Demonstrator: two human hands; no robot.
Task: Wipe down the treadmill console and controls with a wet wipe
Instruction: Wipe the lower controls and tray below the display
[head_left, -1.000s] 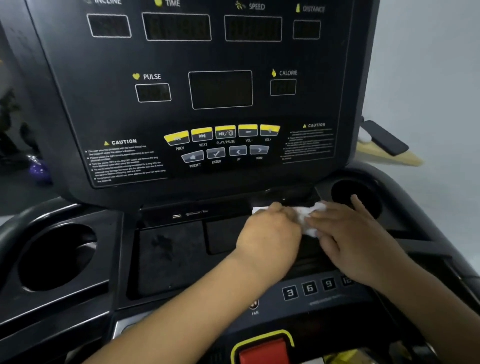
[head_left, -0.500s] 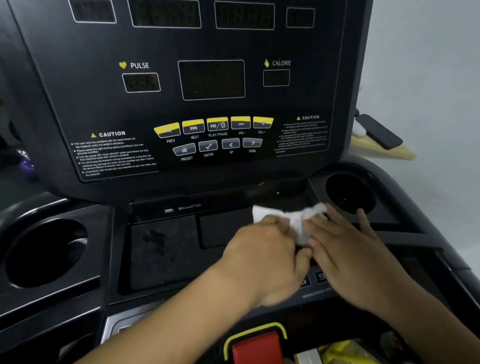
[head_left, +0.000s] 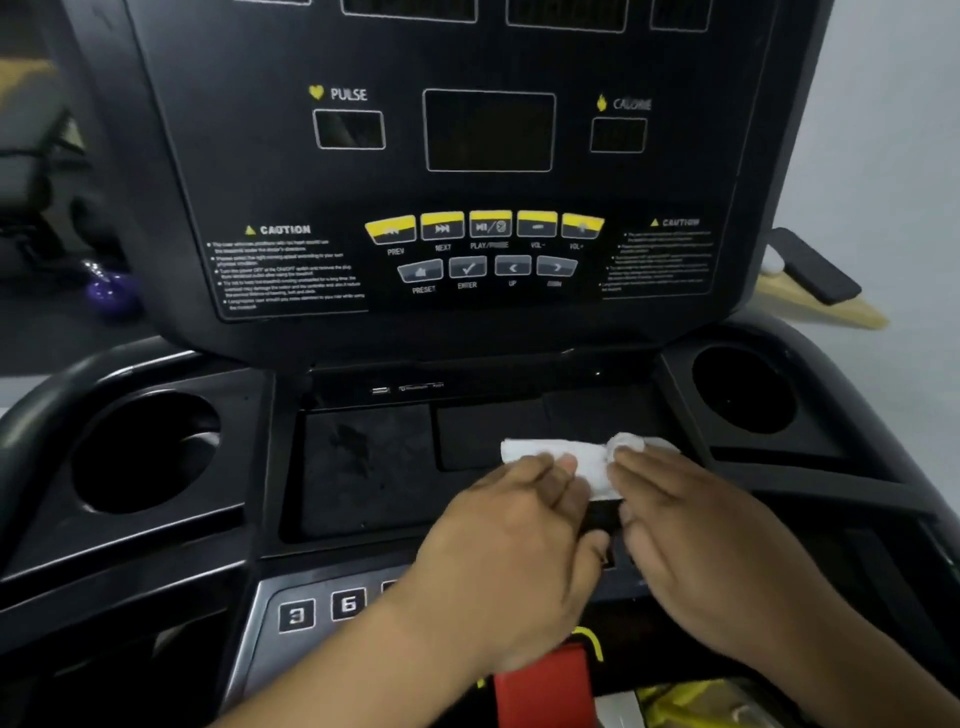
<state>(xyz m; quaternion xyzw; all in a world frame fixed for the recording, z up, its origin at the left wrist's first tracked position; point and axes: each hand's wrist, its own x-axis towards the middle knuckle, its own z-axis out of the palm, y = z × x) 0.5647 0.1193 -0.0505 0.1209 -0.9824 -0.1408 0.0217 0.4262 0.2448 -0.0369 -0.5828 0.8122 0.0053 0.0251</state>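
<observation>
A white wet wipe (head_left: 582, 460) lies stretched across the recessed black tray (head_left: 363, 467) below the treadmill console (head_left: 488, 208). My left hand (head_left: 514, 551) presses its fingertips on the wipe's left part. My right hand (head_left: 711, 551) presses on its bunched right end. Both hands lie flat, fingers together, on the wipe. The console's yellow and grey buttons (head_left: 485, 244) sit above, untouched. Number keys 3 and 6 (head_left: 322, 610) show below my left wrist.
Round cup holders sit at the left (head_left: 145, 452) and right (head_left: 743, 389) of the tray. A red safety key (head_left: 545, 686) with a yellow rim lies under my wrists. A wooden shelf with a dark object (head_left: 815, 280) stands behind the console on the right.
Both hands have slid toward me, off the tray's back edge, dragging the wipe along. The wipe is now spread wider between the hands. The view has tilted down.
</observation>
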